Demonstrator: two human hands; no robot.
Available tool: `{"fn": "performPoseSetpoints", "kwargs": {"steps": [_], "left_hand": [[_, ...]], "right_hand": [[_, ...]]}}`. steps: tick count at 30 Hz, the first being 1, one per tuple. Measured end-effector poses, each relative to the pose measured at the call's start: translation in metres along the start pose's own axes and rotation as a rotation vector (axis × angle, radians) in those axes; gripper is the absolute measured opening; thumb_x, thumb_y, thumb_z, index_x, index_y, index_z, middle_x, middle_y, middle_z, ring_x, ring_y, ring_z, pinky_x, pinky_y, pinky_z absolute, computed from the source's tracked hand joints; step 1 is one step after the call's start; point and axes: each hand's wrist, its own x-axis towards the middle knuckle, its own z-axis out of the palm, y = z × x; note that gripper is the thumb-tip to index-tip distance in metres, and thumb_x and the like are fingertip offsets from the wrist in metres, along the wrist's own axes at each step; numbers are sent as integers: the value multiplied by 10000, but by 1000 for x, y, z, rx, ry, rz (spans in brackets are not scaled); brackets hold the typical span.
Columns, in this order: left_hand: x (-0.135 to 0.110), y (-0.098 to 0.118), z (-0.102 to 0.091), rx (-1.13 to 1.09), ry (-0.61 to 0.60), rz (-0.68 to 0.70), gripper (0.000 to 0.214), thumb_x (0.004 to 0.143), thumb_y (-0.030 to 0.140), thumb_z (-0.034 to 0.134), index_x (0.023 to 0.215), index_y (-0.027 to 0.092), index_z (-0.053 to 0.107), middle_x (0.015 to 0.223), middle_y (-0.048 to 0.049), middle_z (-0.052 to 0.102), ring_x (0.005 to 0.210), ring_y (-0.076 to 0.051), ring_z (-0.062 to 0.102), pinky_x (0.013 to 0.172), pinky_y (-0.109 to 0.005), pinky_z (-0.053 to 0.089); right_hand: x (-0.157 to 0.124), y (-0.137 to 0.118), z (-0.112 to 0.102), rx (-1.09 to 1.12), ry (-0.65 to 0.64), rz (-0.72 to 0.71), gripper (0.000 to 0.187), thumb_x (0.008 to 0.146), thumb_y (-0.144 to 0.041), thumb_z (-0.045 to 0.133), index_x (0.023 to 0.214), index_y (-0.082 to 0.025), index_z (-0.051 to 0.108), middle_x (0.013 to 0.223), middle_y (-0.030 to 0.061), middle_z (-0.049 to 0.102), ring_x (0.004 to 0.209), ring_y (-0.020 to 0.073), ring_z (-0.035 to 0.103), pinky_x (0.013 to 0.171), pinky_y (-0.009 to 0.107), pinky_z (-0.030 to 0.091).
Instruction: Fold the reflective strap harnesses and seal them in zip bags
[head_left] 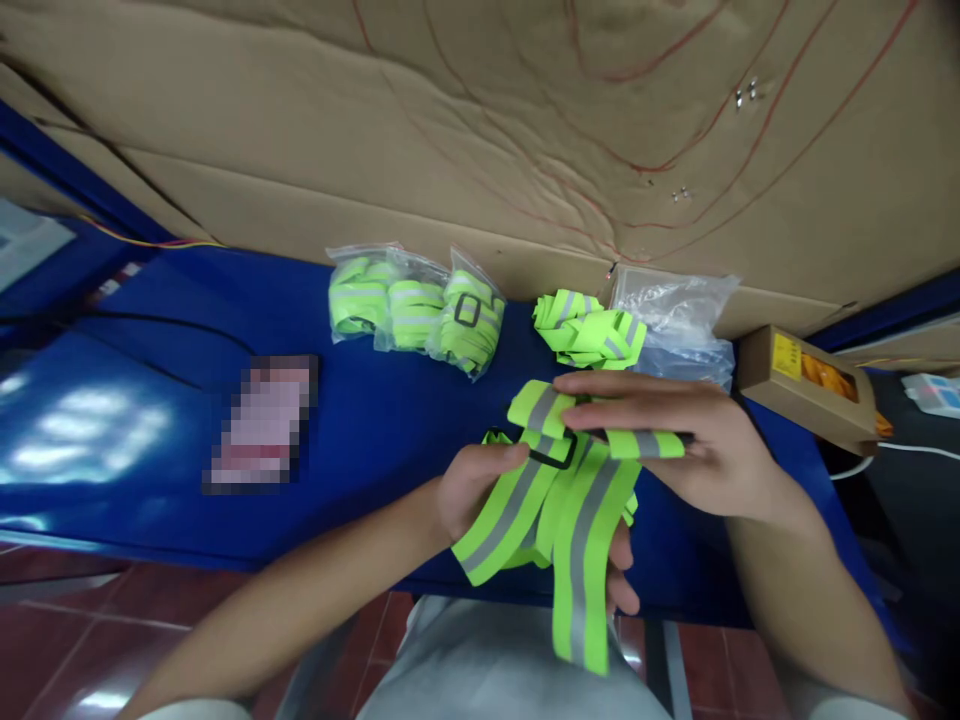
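Note:
Between my hands is a neon-yellow reflective strap [581, 530] with a grey stripe down its middle, folded in several loops. A black buckle [553, 452] sits on it near the top, and one end hangs past the table's front edge. My left hand [480, 480] is closed around the bundle from below; its thumb lies on top, and fingertips show at the right side. My right hand [675, 425] reaches over from the right, its fingers pinching part of the strap, with a short length sticking out under the palm.
Several bagged neon straps [416, 310] stand at the back of the blue table [360, 420]. Behind my hands lie a loose strap bundle [589, 330] and clear plastic bags [679, 315]. A cardboard box [806, 385] is at the right, a blurred pinkish object [262, 425] at the left.

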Motion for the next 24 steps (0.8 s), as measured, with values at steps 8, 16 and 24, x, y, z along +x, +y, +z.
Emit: {"fn": "performPoseSetpoints", "kwargs": {"steps": [8,16,24], "left_hand": [[-3,11,8,175,284,85,528,907,596,665,1162,141,745,1137,-124,744,1014,-291,741,914,-392,559],[1,13,0,179,333,158,477,893,455,765,1239,129,728,1145,-155,778,988,-296,764,871,-390,601],[6,16,-8,352,444,256,527,807,454,858,1215,147,728,1064,-165,798,905,-278,781,844,-401,621]], "right_hand": [[-9,-9,4,-298,-137,-89,507,880,-2,527,1333,-207,627,1559,94,517,1543,275,353,1273,491,329],[-7,15,-9,111,36,207,648,955,-343,716,1536,-357,430,1667,33,375,1557,286,345,1286,475,322],[2,35,24,452,-3,466,456,948,-404,721,1392,-351,631,954,-5,765,554,144,693,502,273,628]]}}
